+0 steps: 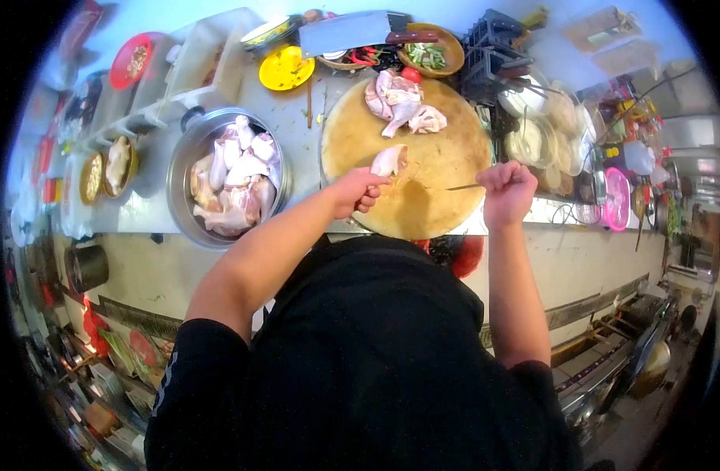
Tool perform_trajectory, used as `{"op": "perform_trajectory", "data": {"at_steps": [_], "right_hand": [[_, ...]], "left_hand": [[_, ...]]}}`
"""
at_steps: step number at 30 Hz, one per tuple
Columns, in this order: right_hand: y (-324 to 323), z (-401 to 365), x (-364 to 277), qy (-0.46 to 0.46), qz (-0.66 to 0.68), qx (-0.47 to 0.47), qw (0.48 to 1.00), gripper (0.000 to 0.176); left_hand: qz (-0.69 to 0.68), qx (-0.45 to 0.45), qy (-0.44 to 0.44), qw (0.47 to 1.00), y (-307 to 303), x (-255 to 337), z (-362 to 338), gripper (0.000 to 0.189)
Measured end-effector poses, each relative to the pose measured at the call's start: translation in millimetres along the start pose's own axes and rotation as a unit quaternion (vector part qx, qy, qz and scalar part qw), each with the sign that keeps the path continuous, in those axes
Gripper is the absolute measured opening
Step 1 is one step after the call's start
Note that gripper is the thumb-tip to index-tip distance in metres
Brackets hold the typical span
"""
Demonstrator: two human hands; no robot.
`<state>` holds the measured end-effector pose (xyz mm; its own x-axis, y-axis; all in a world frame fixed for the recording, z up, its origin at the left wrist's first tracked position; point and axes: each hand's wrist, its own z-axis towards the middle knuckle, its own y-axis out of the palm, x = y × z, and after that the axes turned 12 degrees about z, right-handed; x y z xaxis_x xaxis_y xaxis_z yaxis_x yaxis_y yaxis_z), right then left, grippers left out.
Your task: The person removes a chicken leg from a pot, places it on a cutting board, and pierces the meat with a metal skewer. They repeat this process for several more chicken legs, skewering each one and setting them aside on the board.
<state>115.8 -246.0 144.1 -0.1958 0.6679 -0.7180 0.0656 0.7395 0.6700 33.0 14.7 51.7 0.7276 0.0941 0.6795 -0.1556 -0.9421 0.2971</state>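
Raw chicken is spread over a round wooden chopping board point(458, 137) in front of me. My left hand point(355, 193) is closed, its thumb and fingers pinching the near end of a chicken leg point(388, 160) over the board's left half. My right hand point(507, 188), a fist at the board's right edge, grips a knife; the thin blade point(465, 187) points left, and the handle is hidden in the fist. Blade and chicken leg are apart. Several more raw chicken pieces point(401, 98) lie at the back of the board. Left of it, a metal pot point(176, 177) holds several chicken legs point(238, 177).
Behind the board lie a large cleaver point(348, 34), a yellow plate point(286, 68) and a bowl of chopped green vegetables point(429, 56). Plastic bins point(207, 59) line the back left. Dark crates point(489, 59) and white bowls point(525, 141) stand to the right.
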Motion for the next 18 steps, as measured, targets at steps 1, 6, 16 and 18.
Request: {"op": "perform_trajectory", "data": {"at_steps": [1,6,16,18], "right_hand": [[-0.6,-2.1,-0.4,-0.002,0.001,0.0,1.0,0.029],[-1.7,-10.6,-0.7,0.018,0.022,0.018,0.999,0.029],[15.9,-5.7,39.9,0.029,-0.097,-0.126,0.987,0.029],[20.1,-1.0,54.3,0.023,-0.191,-0.168,0.967,0.026]], "left_hand": [[-0.064,-0.025,-0.009,0.998,-5.6,-1.4,0.4,0.025],[-0.177,-0.061,0.03,0.982,-19.2,8.2,-8.3,0.033],[0.452,0.141,-0.061,0.879,-27.5,-27.6,22.9,0.03],[0.569,0.319,0.073,0.754,-14.2,-43.2,7.0,0.025]]}}
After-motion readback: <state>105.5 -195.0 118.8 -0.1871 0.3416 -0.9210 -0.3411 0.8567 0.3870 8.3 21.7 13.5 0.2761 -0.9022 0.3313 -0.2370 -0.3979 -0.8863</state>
